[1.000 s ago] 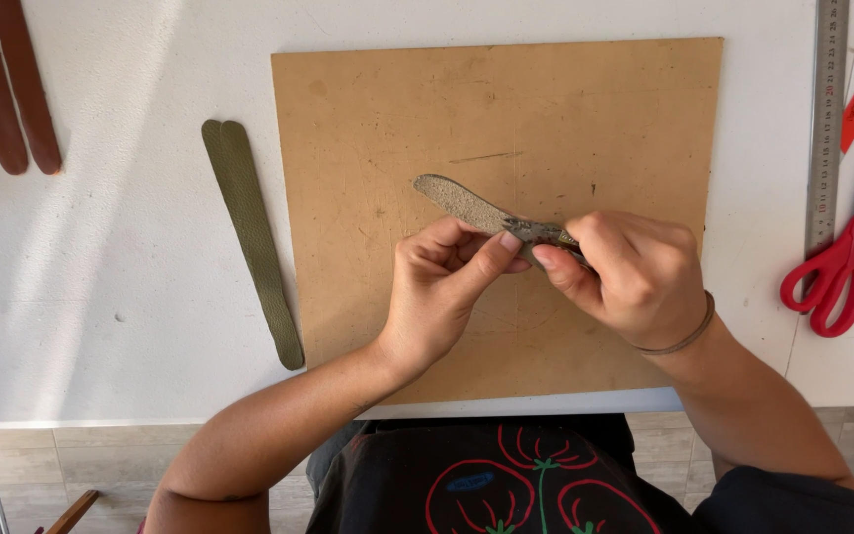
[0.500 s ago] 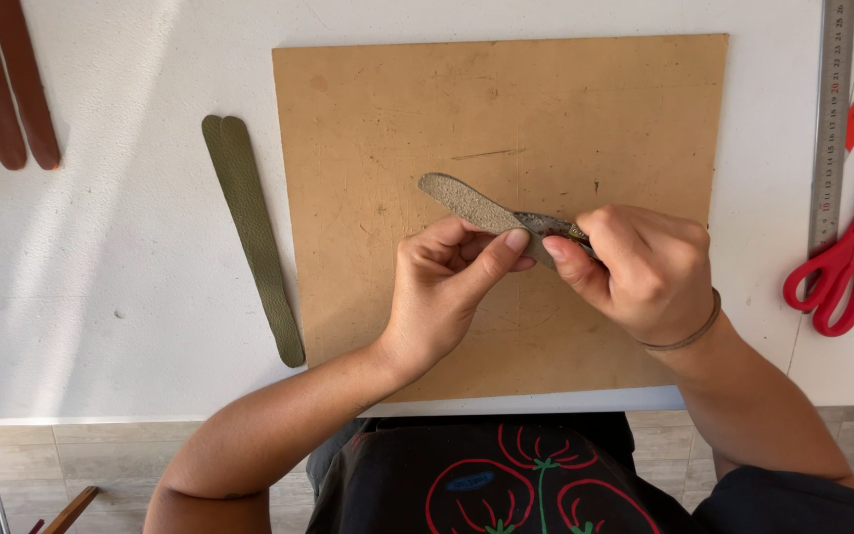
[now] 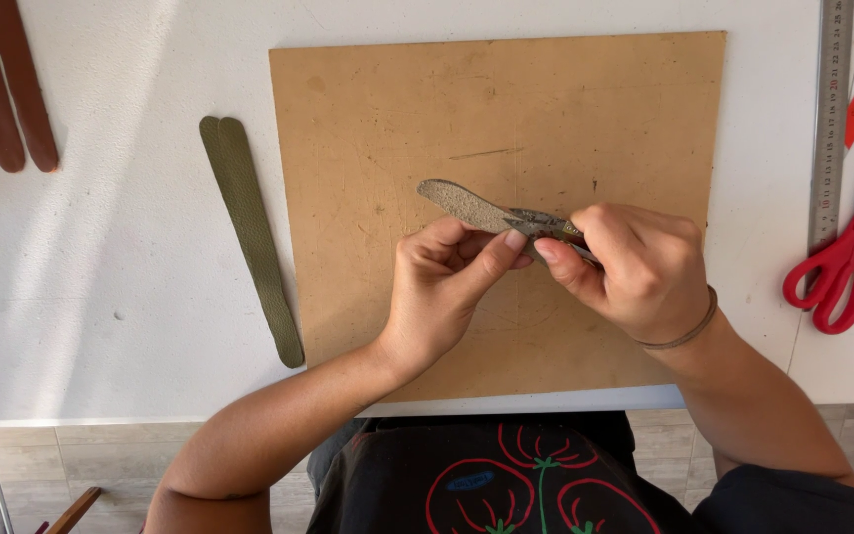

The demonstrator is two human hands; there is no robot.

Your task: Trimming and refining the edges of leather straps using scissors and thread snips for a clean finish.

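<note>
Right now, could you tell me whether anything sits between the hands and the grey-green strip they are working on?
Nothing visible does. The left hand and right hand both pinch the strip directly, above the brown board. The other green strip and the scissors lie off to the sides.

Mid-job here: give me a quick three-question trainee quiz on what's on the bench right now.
1. True or false: both hands pinch the grey-green strip above the brown board.
2. Which lies left of the board? A) red scissors B) olive leather strips C) steel ruler
3. Fill in: the red scissors lie to the ___ of the board.

Key:
1. True; left hand and right hand meet on it.
2. B, the olive leather strips.
3. Right, by the steel ruler.
</note>
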